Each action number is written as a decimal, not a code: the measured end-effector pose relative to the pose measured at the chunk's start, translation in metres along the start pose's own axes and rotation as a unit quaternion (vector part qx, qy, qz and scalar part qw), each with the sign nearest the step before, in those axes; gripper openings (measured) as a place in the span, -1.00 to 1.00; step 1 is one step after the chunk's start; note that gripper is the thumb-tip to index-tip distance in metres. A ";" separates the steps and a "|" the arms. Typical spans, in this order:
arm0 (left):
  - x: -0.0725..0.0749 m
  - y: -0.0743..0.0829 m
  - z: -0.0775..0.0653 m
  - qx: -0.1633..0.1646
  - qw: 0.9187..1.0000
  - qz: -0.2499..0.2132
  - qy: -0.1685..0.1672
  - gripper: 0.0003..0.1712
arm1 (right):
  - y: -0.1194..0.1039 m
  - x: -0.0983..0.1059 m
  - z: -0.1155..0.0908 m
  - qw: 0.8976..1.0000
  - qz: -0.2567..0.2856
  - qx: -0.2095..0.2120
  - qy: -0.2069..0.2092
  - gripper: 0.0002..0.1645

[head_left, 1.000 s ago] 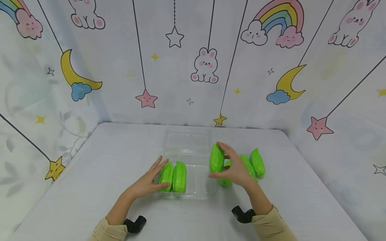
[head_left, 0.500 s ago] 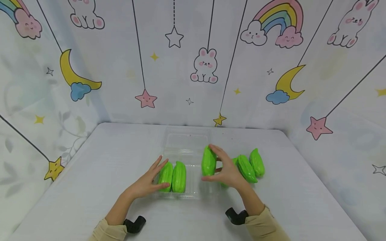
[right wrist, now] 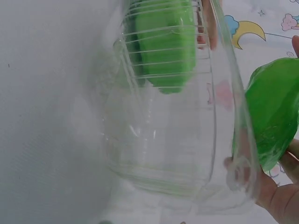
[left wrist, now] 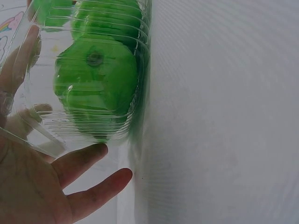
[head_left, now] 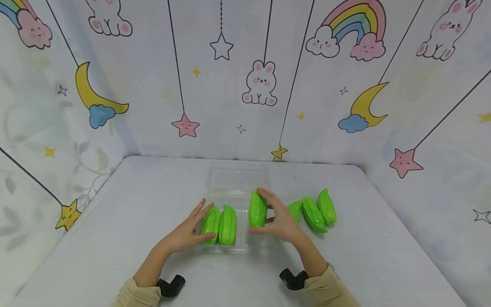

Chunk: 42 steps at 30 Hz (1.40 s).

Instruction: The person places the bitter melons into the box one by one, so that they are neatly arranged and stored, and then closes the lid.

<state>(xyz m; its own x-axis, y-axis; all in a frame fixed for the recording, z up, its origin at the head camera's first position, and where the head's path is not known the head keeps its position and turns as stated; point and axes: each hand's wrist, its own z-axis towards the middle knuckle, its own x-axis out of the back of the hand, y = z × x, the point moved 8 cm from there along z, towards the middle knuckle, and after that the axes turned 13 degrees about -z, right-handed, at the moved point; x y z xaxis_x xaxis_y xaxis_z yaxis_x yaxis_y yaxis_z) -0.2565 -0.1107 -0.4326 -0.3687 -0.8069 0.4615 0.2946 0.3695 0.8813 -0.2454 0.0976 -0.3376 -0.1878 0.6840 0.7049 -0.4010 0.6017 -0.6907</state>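
A clear plastic clamshell box (head_left: 242,234) lies with its lid folded back. Two bright green, ridged gourd-like vegetables (head_left: 228,226) stand side by side in its left half. My left hand (head_left: 182,233) spreads its straight fingers along the box's left end, thumb over the front rim. In the left wrist view, a gourd (left wrist: 96,81) shows through the ribbed wall beside the fingertips (left wrist: 119,179). Another green gourd (head_left: 258,209) is gripped lengthwise between thumb and fingers of my right hand (head_left: 281,221), over the box's right half. The right wrist view shows this gourd (right wrist: 273,112) above the rim.
Several more green gourds (head_left: 313,214) lie on the white table (head_left: 383,256) right of the box; my right hand partly covers the nearest. The transparent lid (head_left: 238,181) extends towards the back. A patterned cloth wall (head_left: 230,94) rises behind the table.
My right hand has carried the gourd leftward, from near the loose gourds to over the box's right half, slightly lower. My left hand has stayed in place.
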 end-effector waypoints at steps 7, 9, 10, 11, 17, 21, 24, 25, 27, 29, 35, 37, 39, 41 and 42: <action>0.001 0.002 -0.001 -0.001 1.000 0.002 0.000 -0.04 | 0.022 -0.019 0.009 1.000 -0.006 0.005 -0.013 0.20; 0.001 0.002 -0.001 -0.003 1.000 0.003 0.000 -0.04 | 0.033 -0.027 0.012 1.000 -0.009 0.006 -0.018 0.23; 0.001 0.002 -0.001 -0.003 1.000 0.004 0.000 -0.04 | 0.038 -0.030 0.014 1.000 -0.010 0.004 -0.020 0.23; 0.001 0.002 -0.001 -0.004 1.000 0.003 0.001 -0.04 | 0.040 -0.033 0.014 1.000 -0.012 0.006 -0.022 0.24; 0.001 0.000 0.000 -0.004 1.000 0.004 0.002 -0.03 | 0.042 -0.042 0.016 0.999 -0.036 0.014 -0.032 0.26; 0.001 -0.001 0.001 -0.004 1.000 0.004 0.002 -0.03 | 0.044 -0.049 0.018 0.997 -0.060 0.014 -0.044 0.27; 0.001 -0.002 0.000 -0.003 1.000 0.002 0.002 -0.03 | 0.044 -0.052 0.019 0.995 -0.083 0.019 -0.046 0.28; 0.001 -0.002 0.000 -0.002 1.000 0.003 0.003 -0.03 | 0.044 -0.053 0.019 0.995 -0.090 0.019 -0.047 0.28; 0.001 -0.002 0.000 -0.002 1.000 0.003 0.003 -0.04 | 0.045 -0.054 0.019 0.993 -0.104 0.021 -0.044 0.29; 0.001 -0.002 0.001 -0.001 1.000 0.003 0.003 -0.04 | 0.046 -0.055 0.020 0.992 -0.115 0.024 -0.042 0.29; 0.000 -0.001 0.001 -0.003 1.000 0.002 0.002 -0.04 | 0.048 -0.058 0.020 0.991 -0.124 0.021 -0.047 0.30; 0.001 -0.001 0.001 -0.001 1.000 0.002 0.002 -0.04 | 0.049 -0.060 0.021 0.990 -0.130 0.022 -0.053 0.29; 0.001 -0.001 0.001 -0.001 1.000 0.002 0.003 -0.04 | 0.050 -0.063 0.021 0.988 -0.140 0.021 -0.062 0.27; 0.001 -0.001 0.001 -0.001 1.000 0.001 0.003 -0.04 | 0.051 -0.065 0.022 0.987 -0.145 0.022 -0.070 0.25; 0.001 -0.001 0.001 -0.001 1.000 0.000 0.003 -0.04 | 0.051 -0.066 0.022 0.986 -0.149 0.025 -0.072 0.24</action>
<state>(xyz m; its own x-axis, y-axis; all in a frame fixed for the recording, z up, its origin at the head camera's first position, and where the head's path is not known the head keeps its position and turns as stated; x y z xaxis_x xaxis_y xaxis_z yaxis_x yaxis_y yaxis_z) -0.2575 -0.1113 -0.4331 -0.3627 -0.8095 0.4617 0.2970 0.3692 0.8806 -0.2727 0.0741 -0.4163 -0.1801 0.4122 0.8931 -0.5000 0.7435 -0.4440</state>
